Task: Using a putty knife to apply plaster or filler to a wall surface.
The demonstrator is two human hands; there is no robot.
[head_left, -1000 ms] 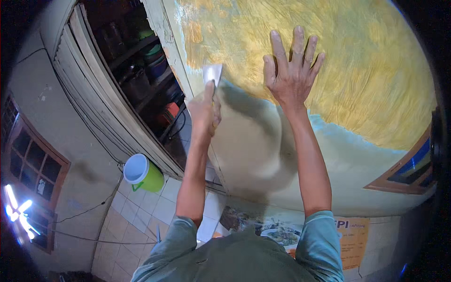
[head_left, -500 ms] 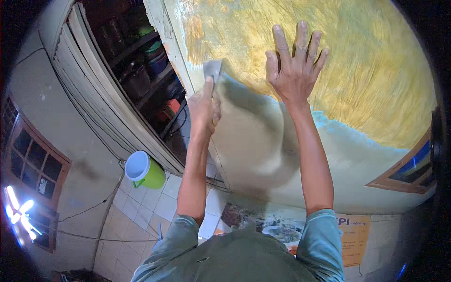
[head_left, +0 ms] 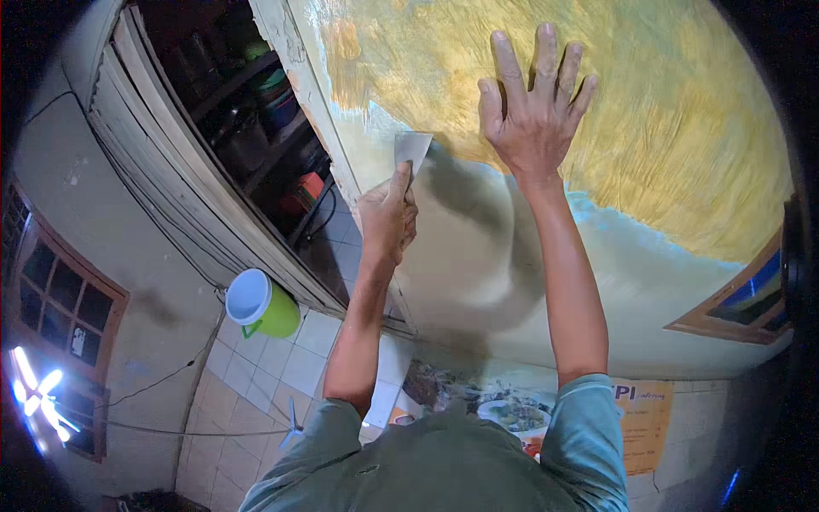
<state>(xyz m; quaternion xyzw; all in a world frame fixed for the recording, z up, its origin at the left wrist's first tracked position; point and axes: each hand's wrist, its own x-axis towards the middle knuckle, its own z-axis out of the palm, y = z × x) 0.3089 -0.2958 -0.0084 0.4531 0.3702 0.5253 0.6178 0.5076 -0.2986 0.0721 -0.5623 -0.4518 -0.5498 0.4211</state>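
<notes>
A flat metal scraper [head_left: 414,148] is gripped in my left hand [head_left: 389,209], thumb laid along it. Its blade meets the wall at the border between a rough yellow-brown coat [head_left: 648,136] and the smooth pale surface [head_left: 452,256] below. The scraper's handle is hidden in my fingers. Higher up and to the right, my right hand [head_left: 537,115] rests on the yellow area, fingers spread and nothing held. Ragged light-blue edges [head_left: 627,235] run along the border right of my right wrist.
To the left, a worn white door frame [head_left: 303,94] borders a dark opening with shelves [head_left: 256,128]. A green bucket [head_left: 275,311] stands on the tiled floor [head_left: 299,367]. Bright lamps [head_left: 38,397] and cables are at the far left; an orange poster [head_left: 644,427] is lower right.
My left hand has carried the scraper right and slightly down, along the border of the yellow coat. The right hand remains spread on the wall, a little higher in view.
</notes>
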